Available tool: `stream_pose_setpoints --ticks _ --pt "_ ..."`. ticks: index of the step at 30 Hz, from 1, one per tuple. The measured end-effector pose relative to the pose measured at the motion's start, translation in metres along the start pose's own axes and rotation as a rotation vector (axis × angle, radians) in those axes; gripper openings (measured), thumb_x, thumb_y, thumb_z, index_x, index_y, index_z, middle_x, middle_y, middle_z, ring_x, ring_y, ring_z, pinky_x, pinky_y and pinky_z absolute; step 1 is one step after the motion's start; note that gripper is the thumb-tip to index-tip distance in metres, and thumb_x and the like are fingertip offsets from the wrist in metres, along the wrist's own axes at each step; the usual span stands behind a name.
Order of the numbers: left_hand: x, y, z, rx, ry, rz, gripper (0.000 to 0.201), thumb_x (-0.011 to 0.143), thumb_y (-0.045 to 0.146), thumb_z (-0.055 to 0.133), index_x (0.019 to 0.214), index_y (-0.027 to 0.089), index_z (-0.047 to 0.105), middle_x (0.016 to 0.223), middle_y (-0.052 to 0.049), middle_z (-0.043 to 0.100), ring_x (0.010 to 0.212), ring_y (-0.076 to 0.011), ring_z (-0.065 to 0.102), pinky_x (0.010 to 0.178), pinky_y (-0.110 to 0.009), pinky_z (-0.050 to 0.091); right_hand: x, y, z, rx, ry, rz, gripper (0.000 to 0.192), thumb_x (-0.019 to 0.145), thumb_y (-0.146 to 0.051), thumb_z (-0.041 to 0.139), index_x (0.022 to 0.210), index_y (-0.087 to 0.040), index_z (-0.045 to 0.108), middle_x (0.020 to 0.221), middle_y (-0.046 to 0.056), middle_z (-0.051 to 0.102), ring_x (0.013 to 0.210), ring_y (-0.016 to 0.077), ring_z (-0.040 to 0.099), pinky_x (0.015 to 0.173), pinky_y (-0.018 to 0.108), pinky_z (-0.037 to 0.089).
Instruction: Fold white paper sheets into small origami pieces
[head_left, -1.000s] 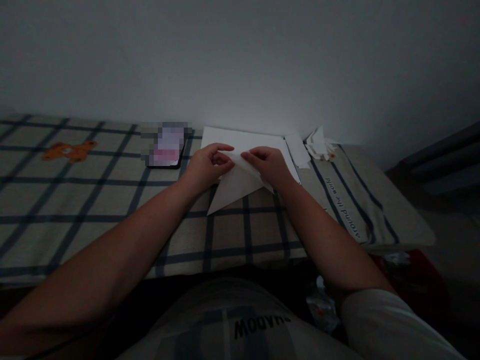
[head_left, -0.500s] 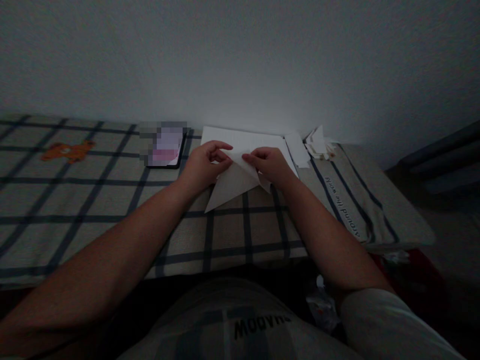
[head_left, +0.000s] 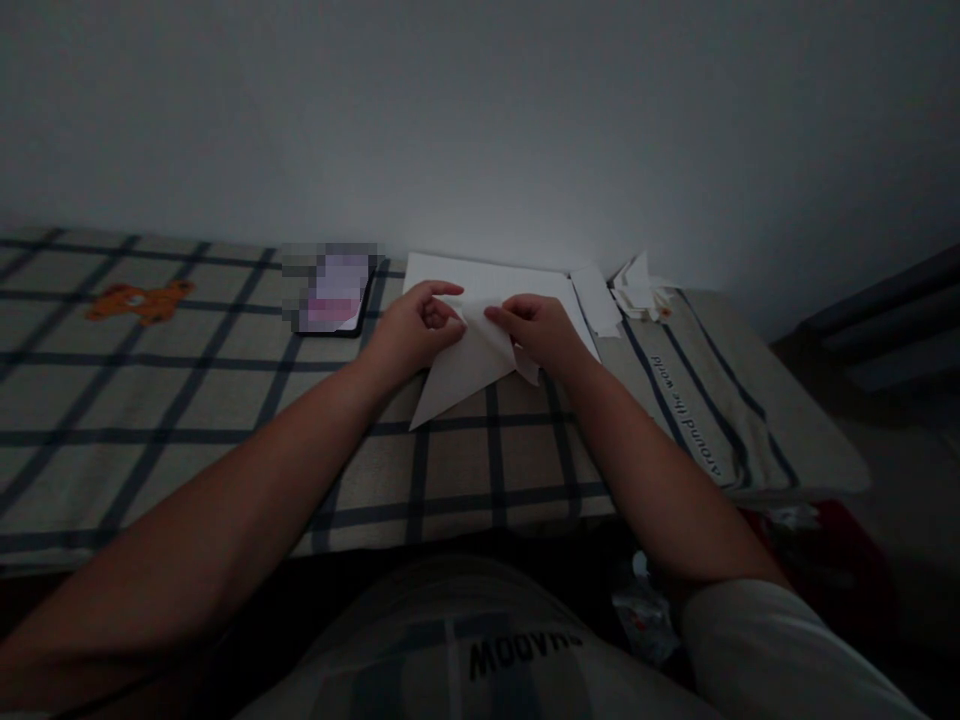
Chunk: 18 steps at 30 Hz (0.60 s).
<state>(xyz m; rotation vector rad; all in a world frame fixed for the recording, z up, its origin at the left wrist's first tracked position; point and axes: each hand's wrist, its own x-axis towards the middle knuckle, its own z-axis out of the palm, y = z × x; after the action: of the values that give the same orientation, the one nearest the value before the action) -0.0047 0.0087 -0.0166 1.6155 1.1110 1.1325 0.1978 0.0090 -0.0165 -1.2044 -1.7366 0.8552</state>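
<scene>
A partly folded sheet of white paper [head_left: 466, 372] is held up between my two hands over the near part of the table, one pointed corner hanging down to the left. My left hand [head_left: 421, 325] has its thumb at the paper's left edge, with the index finger stretched above it and the other fingers curled. On the other side, my right hand [head_left: 536, 325] pinches the paper between thumb and curled fingers. A small flap shows under the right hand. Behind both hands lies a flat stack of white paper [head_left: 495, 270], partly covered by them.
A phone [head_left: 337, 290] with a lit screen lies left of the paper. Further left is an orange bear-shaped figure [head_left: 141, 301] on the checked tablecloth [head_left: 210, 400]. A white paper strip [head_left: 596, 302] and folded paper pieces [head_left: 637, 285] sit at the right, near the wall [head_left: 480, 120].
My left fingers have curled in and the thumb has shifted slightly at the paper's edge. My right hand keeps its pinch, almost unmoved.
</scene>
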Motion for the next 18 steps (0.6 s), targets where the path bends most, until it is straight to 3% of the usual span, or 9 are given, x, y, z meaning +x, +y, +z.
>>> stream_pose_setpoints --ticks 4,13,18 --pt "0.000 -0.007 0.000 0.084 -0.014 0.025 0.049 0.067 0.019 0.077 0.114 0.019 0.065 0.078 0.003 0.063 0.057 -0.0081 0.049 0.052 -0.021 0.034 -0.001 -0.002 0.001 -0.029 -0.023 -0.024 0.038 0.084 -0.052 0.066 0.065 -0.020 0.058 0.059 -0.003 0.051 0.061 0.0116 0.043 0.061 0.030 0.033" --pt "0.003 -0.007 -0.001 0.073 0.001 0.022 0.047 0.067 0.016 0.071 0.112 0.016 0.064 0.075 0.004 0.061 0.057 -0.0084 0.048 0.051 -0.021 0.034 -0.004 -0.005 0.000 -0.147 -0.127 -0.122 0.031 0.081 -0.048 0.068 0.078 -0.017 0.069 0.071 0.000 0.062 0.067 0.0125 0.047 0.065 0.029 0.035" --pt "0.004 -0.012 0.000 0.045 -0.026 -0.019 0.049 0.068 0.020 0.071 0.115 0.018 0.062 0.081 0.001 0.066 0.061 -0.0108 0.054 0.052 -0.022 0.036 -0.002 -0.002 0.000 -0.147 -0.116 -0.115 0.029 0.083 -0.045 0.066 0.078 -0.016 0.069 0.071 0.001 0.063 0.068 0.0131 0.048 0.066 0.030 0.036"
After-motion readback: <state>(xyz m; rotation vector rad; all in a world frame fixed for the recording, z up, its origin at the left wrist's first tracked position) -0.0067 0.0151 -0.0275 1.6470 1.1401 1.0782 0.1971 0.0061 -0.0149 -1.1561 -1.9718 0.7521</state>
